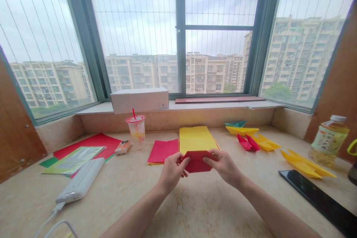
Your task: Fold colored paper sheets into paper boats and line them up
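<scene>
A folded piece of red paper (196,164) with slanted corners is held up between both hands, above the counter. My left hand (173,170) pinches its left end, thumb on the near face. At the right end, my right hand (224,164) grips it the same way. Just behind it lies a stack of yellow paper (196,137), partly hidden by the red piece. Left of that stack sits a pile of red paper (163,150) with a yellow edge showing underneath.
At right are yellow folded boats (305,163), a red folded paper (248,143), a black phone (315,197) and a bottle (330,139). At left are a power bank (80,180) with a cable, red sheets (92,145), a small packet (123,147) and a plastic cup (137,132).
</scene>
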Action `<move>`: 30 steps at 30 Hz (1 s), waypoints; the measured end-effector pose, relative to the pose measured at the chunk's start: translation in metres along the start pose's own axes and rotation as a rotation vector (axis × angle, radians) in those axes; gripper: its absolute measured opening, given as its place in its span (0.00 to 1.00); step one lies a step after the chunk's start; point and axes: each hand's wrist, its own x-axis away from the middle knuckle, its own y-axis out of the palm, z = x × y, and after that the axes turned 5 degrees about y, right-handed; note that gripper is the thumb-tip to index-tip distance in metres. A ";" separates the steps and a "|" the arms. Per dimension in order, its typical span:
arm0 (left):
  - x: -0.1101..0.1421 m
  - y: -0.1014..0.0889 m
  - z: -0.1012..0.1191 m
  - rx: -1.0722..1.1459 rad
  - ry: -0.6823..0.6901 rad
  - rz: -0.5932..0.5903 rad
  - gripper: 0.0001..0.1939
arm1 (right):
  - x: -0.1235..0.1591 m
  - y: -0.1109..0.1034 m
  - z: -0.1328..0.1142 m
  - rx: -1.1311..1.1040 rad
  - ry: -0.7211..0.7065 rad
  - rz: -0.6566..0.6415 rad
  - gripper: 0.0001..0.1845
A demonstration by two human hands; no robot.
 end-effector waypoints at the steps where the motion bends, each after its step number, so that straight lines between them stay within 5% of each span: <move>1: -0.001 -0.002 0.000 -0.002 -0.024 0.036 0.19 | 0.000 0.000 0.001 0.029 -0.023 0.047 0.19; 4: -0.002 -0.004 -0.002 0.030 -0.087 0.059 0.24 | -0.001 -0.002 0.006 0.159 -0.104 0.236 0.19; 7: 0.001 0.002 -0.003 0.138 -0.131 -0.050 0.28 | 0.001 -0.002 0.009 0.303 -0.202 0.313 0.16; 11: 0.010 0.020 0.001 0.333 -0.128 -0.155 0.31 | 0.009 0.008 0.003 0.522 -0.411 0.122 0.16; 14: 0.012 0.024 0.003 0.400 -0.128 -0.069 0.32 | 0.016 0.019 -0.007 0.642 -0.523 -0.088 0.21; 18: 0.006 0.015 -0.001 0.365 -0.121 0.015 0.30 | 0.018 0.022 -0.010 0.661 -0.467 -0.125 0.20; 24: 0.010 0.018 -0.007 0.272 0.023 -0.194 0.21 | 0.008 0.010 0.005 0.459 -0.302 0.121 0.21; 30: 0.020 0.024 -0.001 0.005 0.157 -0.222 0.19 | 0.009 0.009 0.003 0.454 -0.309 0.010 0.10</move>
